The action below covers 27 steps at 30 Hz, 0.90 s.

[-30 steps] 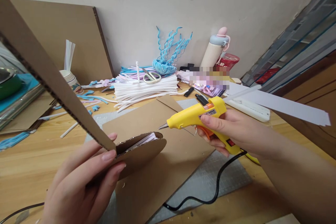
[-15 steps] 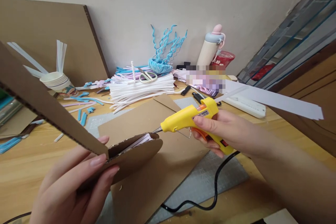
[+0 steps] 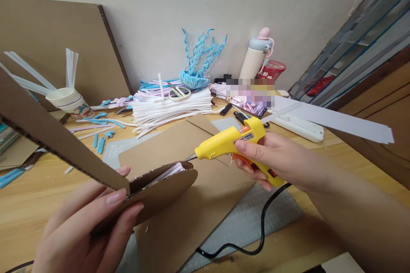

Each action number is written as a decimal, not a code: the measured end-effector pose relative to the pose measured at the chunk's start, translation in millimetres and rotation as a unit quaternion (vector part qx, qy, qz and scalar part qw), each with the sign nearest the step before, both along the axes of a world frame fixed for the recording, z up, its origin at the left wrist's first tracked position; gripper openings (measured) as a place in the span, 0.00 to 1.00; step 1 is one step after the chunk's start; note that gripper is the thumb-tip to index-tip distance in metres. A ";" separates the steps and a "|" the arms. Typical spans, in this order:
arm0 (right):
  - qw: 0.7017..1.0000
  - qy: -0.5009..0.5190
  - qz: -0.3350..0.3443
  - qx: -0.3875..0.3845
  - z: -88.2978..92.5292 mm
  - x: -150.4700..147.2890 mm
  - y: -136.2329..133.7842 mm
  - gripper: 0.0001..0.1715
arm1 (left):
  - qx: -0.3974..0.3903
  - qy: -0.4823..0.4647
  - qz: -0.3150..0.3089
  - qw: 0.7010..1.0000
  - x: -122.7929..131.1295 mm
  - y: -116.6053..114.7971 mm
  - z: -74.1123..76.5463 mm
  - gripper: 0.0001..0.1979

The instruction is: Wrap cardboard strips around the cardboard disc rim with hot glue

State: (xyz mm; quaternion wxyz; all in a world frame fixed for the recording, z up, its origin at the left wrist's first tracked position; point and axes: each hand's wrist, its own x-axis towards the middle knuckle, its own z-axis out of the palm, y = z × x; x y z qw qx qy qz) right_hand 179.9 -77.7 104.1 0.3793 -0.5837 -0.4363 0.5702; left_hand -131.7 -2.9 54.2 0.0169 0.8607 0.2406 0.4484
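My left hand [image 3: 86, 217] is closed around a rounded cardboard piece [image 3: 166, 192] made of two layers, with folded white paper [image 3: 168, 172] between them. A long cardboard strip [image 3: 67, 136] rises from its near end toward the upper left, between my fingers. My right hand [image 3: 265, 158] grips a yellow hot glue gun [image 3: 221, 140] with an orange trigger. Its metal nozzle meets the far end of the cardboard edge; whether they touch I cannot tell. A clear glue stick [image 3: 278, 113] juts from the gun's back, and a black cord [image 3: 263, 222] hangs from the handle.
Beneath lie a flat cardboard sheet [image 3: 169, 239] and a grey cutting mat [image 3: 272, 209]. Behind are white pipe cleaners [image 3: 169, 113], scissors [image 3: 179, 92], a blue curly pipe-cleaner piece [image 3: 195, 79], a bottle [image 3: 254, 59] and paper cups [image 3: 67, 100]. White paper strips [image 3: 346, 121] extend right.
The view has shifted very slightly. Both hands, the cardboard piece and the glue gun keep almost the same positions, the nozzle still at the cardboard's far edge.
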 end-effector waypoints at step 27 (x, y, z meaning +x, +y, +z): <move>0.999 -0.025 -0.014 -0.013 -8.5 4.0 -4.9 0.32 | 0.014 -0.002 0.016 1.000 -4.0 0.8 -2.9 0.41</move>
